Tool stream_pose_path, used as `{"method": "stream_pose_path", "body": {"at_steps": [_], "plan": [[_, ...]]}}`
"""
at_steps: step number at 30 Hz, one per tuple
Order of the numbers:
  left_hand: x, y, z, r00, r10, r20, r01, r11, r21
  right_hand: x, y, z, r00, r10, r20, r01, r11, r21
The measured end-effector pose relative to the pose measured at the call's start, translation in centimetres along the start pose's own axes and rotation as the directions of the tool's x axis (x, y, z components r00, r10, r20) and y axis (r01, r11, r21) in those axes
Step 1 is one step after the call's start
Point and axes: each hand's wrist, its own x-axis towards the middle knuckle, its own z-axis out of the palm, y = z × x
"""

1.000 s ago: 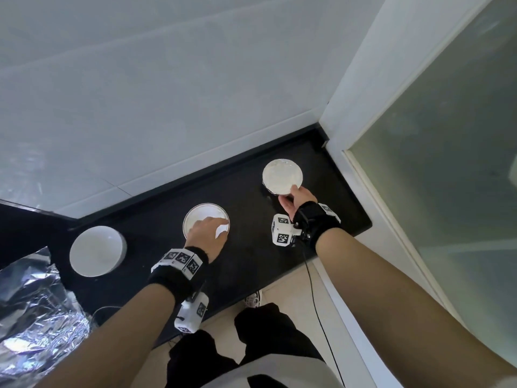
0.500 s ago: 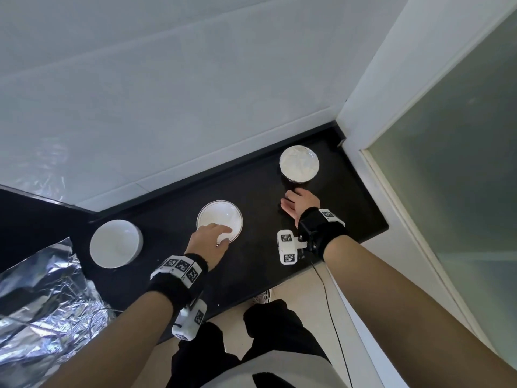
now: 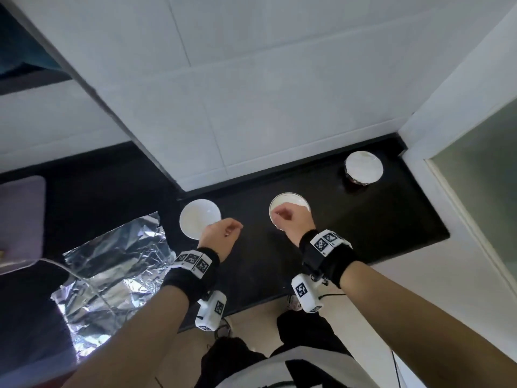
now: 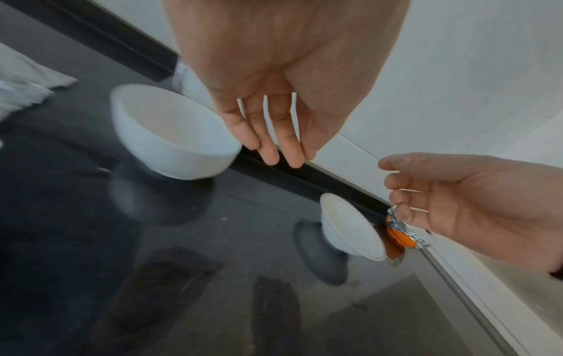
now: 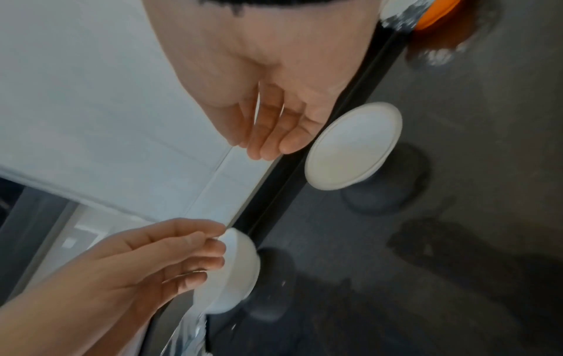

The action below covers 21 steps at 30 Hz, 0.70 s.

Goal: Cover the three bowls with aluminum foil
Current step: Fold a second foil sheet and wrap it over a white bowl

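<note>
Three bowls stand in a row on the black counter (image 3: 363,219). The far right bowl (image 3: 363,168) wears a foil cover; its orange side (image 4: 402,234) shows under the crimped foil. The middle white bowl (image 3: 291,201) and the left white bowl (image 3: 197,219) are uncovered. My right hand (image 3: 291,222) hovers over the middle bowl's near rim, fingers loosely curled and empty. My left hand (image 3: 223,233) hangs just right of the left bowl, also relaxed and empty. A crumpled sheet of aluminum foil (image 3: 112,275) lies on the counter to the left.
A white tiled wall (image 3: 251,93) backs the counter, and a frosted glass door (image 3: 481,177) closes the right end. A white cable (image 3: 84,281) crosses the foil sheet. A greyish-purple pad (image 3: 19,219) sits at far left. The counter's front edge runs near my wrists.
My right hand left the foil-covered bowl and moved left over the middle bowl. My left hand left the middle bowl and moved toward the left bowl. The view swung left.
</note>
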Motion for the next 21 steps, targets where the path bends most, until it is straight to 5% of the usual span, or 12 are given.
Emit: {"method": "stream_pose_path", "body": {"at_steps": [10, 21], "plan": [[1.5, 2.0, 1.9, 0.998, 0.031, 0.054, -0.038, 0.989, 0.145, -2.3, 3.8, -3.9, 0.998, 0.012, 0.055, -0.007, 0.996, -0.092], [4.2, 10.2, 6.9, 0.999, -0.016, 0.049, -0.007, 0.895, 0.445, -1.1, 7.3, -11.0, 0.937, 0.34, 0.075, -0.317, 0.922, -0.223]]}}
